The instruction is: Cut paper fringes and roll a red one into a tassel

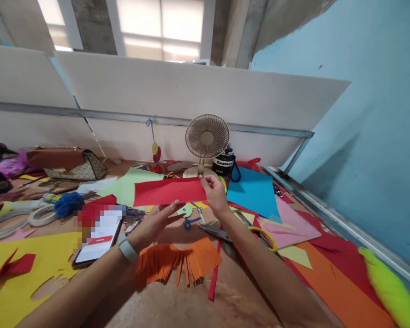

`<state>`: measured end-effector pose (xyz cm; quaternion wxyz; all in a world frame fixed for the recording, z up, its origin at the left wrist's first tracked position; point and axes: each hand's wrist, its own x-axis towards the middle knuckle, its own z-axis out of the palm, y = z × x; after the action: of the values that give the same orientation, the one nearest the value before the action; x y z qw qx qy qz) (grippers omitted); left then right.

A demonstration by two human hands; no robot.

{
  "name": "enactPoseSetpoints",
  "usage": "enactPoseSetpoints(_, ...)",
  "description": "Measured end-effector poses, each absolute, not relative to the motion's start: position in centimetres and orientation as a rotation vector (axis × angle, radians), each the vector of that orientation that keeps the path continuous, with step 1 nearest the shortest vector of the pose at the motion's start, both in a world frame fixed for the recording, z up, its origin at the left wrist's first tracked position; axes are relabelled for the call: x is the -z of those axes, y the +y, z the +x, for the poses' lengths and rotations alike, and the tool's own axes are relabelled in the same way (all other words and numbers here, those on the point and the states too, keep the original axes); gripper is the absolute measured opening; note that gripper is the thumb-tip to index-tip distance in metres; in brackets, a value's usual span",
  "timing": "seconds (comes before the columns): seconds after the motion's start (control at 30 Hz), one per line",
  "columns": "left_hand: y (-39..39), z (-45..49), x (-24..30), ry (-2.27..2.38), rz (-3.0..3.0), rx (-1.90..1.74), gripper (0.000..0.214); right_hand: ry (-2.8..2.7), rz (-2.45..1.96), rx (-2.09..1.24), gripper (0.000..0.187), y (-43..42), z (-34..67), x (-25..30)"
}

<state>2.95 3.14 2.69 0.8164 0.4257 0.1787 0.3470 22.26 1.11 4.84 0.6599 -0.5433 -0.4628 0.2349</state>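
A long strip of red paper [169, 192] is held up over the table, and my right hand [214, 193] pinches its right end between thumb and fingers. Just under the strip's lower edge is my left hand [155, 223], its fingers stretched out and a fingertip overlapping the edge; whether it touches is unclear. Below my hands lies a fringed orange paper piece [179, 260]. Beside it is a narrow red strip [213, 282]. Scissors with yellow handles [263, 236] lie partly hidden beneath my right forearm.
A small fan [207, 136] and a black bottle [222, 163] stand at the back. To the left are a phone [100, 239], blue yarn [69, 205], tape roll [41, 216] and yellow paper [51, 255]. Blue paper [254, 191] and several other sheets cover the right, near a metal rail.
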Motion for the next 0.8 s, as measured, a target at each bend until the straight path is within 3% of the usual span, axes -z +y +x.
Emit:
enactPoseSetpoints(0.3, 3.2, 3.5, -2.1, 0.460, 0.486, -0.880, 0.010, -1.364, -1.397, -0.689, 0.041, -0.7, 23.5, -6.1)
enactPoseSetpoints(0.53, 3.5, 3.4, -2.0, 0.570, 0.344, -0.822, 0.009, -1.905, -2.006, -0.470, 0.017, -10.9, 31.3, -7.1)
enactPoseSetpoints(0.8, 4.0, 3.6, -0.6, 0.523, 0.383, -0.843, 0.013, -2.141, -2.214, -0.230, 0.042, -16.2, 33.2, -4.5)
